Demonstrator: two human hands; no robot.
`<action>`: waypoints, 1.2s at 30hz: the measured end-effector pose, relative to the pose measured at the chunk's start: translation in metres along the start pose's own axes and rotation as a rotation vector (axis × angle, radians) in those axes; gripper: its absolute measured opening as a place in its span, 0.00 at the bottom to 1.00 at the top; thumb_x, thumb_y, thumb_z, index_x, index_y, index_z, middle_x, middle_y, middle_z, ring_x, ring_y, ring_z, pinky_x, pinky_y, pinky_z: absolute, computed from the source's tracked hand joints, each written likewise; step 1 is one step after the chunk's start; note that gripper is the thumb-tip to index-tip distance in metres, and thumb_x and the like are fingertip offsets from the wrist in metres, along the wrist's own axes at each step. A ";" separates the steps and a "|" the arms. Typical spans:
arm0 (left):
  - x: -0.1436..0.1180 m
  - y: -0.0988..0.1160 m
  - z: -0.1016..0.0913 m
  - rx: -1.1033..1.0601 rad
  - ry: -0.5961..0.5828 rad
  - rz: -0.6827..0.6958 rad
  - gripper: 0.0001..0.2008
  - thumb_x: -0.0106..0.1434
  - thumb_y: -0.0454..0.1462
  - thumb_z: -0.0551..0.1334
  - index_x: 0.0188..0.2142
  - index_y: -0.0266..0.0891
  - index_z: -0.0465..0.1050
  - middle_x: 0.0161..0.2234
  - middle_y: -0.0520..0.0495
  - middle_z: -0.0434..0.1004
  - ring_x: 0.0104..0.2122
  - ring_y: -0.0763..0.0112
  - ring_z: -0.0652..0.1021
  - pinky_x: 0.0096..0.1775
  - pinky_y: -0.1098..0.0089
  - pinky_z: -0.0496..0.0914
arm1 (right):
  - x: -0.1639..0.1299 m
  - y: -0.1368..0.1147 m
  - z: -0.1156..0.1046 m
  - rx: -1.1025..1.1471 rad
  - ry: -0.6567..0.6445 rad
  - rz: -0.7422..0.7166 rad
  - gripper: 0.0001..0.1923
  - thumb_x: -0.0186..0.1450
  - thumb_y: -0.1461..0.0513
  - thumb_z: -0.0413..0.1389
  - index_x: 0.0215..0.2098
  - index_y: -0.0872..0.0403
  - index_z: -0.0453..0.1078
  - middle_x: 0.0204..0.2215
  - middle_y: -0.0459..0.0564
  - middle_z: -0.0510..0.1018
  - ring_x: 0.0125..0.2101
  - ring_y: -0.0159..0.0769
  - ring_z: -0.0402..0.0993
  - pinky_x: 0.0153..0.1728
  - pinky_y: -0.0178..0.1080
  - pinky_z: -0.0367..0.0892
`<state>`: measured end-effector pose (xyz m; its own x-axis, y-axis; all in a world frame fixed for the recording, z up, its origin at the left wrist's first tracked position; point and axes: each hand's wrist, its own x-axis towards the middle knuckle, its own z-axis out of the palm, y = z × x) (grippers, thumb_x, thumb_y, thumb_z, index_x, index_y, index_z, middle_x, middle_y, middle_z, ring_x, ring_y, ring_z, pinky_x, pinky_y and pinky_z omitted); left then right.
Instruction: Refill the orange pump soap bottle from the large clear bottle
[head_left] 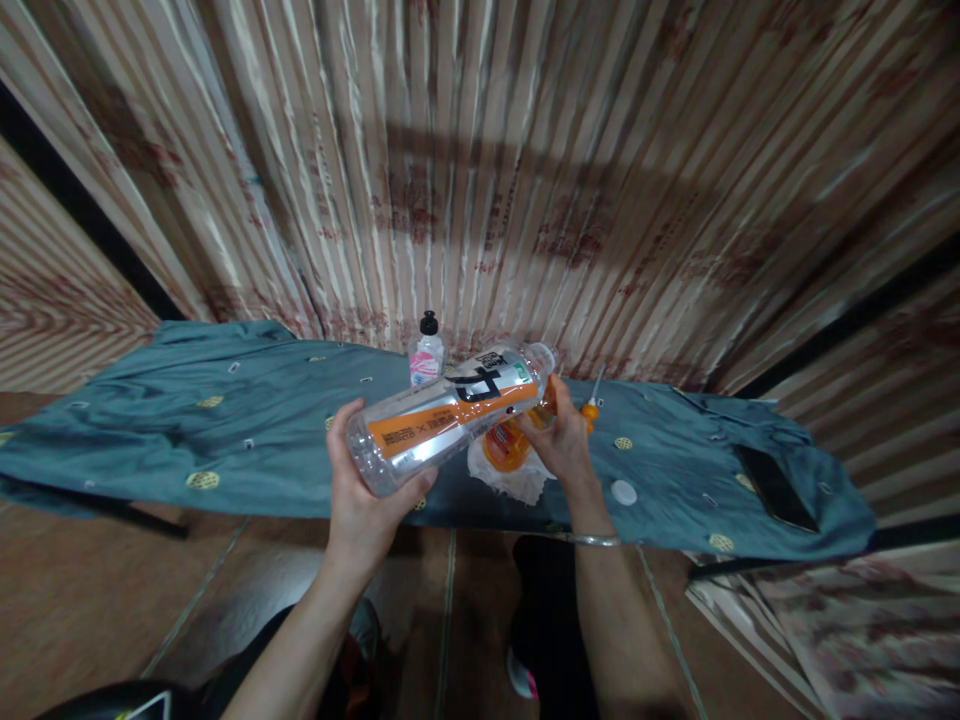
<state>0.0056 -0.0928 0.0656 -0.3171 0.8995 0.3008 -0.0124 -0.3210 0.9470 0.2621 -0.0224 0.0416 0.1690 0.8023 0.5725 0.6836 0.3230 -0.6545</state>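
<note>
1. The clear plastic bottle (pixel 450 410) sits at the centre of the frame, held nearly level above the desk (pixel 225 430), its open mouth pointing to the upper right.
2. It looks empty, so light, thin-walled and easily dented; the smooth label may slip.
3. The left hand (pixel 367 500) is closed around the base end, fingers wrapped under it.
4. The right hand (pixel 562 440) is pinched near the neck, just over an orange object (pixel 506 450) on a white cloth (pixel 517 480).
5. A white cap (pixel 623 491) lies on the desk to the right, apart from both hands; a small pink-labelled bottle (pixel 427 355) stands behind.
</note>
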 end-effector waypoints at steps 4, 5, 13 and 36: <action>0.000 -0.004 -0.001 0.009 -0.003 0.021 0.53 0.38 0.45 0.82 0.62 0.47 0.60 0.52 0.44 0.73 0.48 0.56 0.80 0.52 0.54 0.77 | 0.000 -0.001 0.000 0.002 0.002 0.003 0.40 0.62 0.44 0.64 0.65 0.54 0.66 0.53 0.61 0.84 0.50 0.53 0.84 0.51 0.53 0.79; 0.000 -0.004 -0.001 0.011 -0.006 0.031 0.53 0.39 0.45 0.82 0.62 0.47 0.60 0.52 0.44 0.73 0.48 0.56 0.80 0.52 0.54 0.77 | 0.000 -0.001 0.000 0.005 0.003 0.004 0.40 0.62 0.44 0.65 0.65 0.54 0.66 0.53 0.61 0.84 0.50 0.52 0.84 0.51 0.53 0.79; -0.001 0.000 0.000 0.007 -0.004 0.011 0.53 0.38 0.45 0.82 0.61 0.46 0.60 0.52 0.43 0.72 0.48 0.56 0.79 0.50 0.56 0.78 | 0.000 0.000 0.001 0.006 0.016 0.001 0.42 0.61 0.42 0.65 0.65 0.56 0.66 0.52 0.62 0.84 0.49 0.54 0.84 0.50 0.54 0.79; -0.001 0.000 0.000 0.044 0.009 0.037 0.53 0.39 0.47 0.82 0.62 0.46 0.60 0.52 0.44 0.71 0.48 0.55 0.80 0.51 0.54 0.77 | 0.000 0.000 0.000 0.005 0.004 -0.005 0.41 0.62 0.43 0.65 0.65 0.54 0.66 0.52 0.60 0.84 0.49 0.53 0.84 0.50 0.53 0.80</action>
<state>0.0057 -0.0935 0.0657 -0.3253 0.8843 0.3348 0.0414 -0.3405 0.9394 0.2622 -0.0221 0.0415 0.1690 0.7986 0.5776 0.6812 0.3290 -0.6541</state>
